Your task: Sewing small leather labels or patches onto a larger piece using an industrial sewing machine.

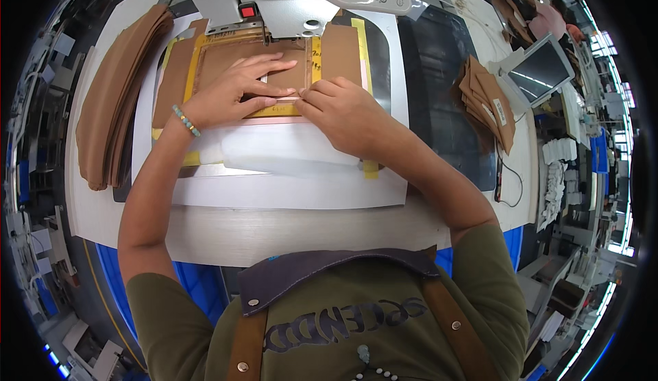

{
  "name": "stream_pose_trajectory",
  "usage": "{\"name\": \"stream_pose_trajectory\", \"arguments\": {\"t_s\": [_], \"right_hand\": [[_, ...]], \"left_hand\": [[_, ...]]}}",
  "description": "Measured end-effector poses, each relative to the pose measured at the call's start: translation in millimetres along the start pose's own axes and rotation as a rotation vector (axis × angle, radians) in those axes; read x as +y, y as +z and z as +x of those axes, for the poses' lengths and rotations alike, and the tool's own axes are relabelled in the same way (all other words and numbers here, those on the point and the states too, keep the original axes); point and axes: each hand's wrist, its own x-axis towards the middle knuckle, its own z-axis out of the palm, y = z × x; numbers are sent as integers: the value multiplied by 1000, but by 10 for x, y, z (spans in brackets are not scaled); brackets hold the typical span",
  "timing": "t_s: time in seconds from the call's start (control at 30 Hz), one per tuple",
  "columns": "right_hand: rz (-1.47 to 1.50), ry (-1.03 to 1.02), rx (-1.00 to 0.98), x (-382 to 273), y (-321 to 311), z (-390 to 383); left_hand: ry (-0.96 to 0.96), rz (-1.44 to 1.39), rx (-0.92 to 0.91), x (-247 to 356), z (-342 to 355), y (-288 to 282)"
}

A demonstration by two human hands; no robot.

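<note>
My left hand (250, 86) rests spread on brown fabric (288, 59) inside a yellow-edged template (317, 62) beneath the white machine head (288, 11). Its fingers reach right, over a narrow pale strip at the template's lower part. My right hand (336, 110) is at the lower right corner of that fabric, fingertips curled and pressed together beside my left fingertips; what they grip, if anything, is hidden. White sheets (288, 182) lie under the template, with yellow tape along their edges.
Folded brown fabric (113, 93) is stacked at the left, more brown pieces (483, 100) lie at the right beside a screen (538, 69) and cable. A dark plate (445, 141) lies right of the template. Another person (548, 21) is at the far upper right. Blue bins show below the table.
</note>
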Motion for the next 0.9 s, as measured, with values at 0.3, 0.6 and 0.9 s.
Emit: {"name": "stream_pose_trajectory", "arguments": {"t_s": [0.3, 0.6, 0.9], "right_hand": [[-79, 27, -3, 134, 42, 41], [-69, 46, 81, 62, -221, 108], [892, -166, 605, -929, -1161, 312]], "left_hand": [[36, 109, 4, -130, 157, -72], [-79, 76, 11, -194, 307, -137], [-173, 37, 69, -287, 402, -62]]}}
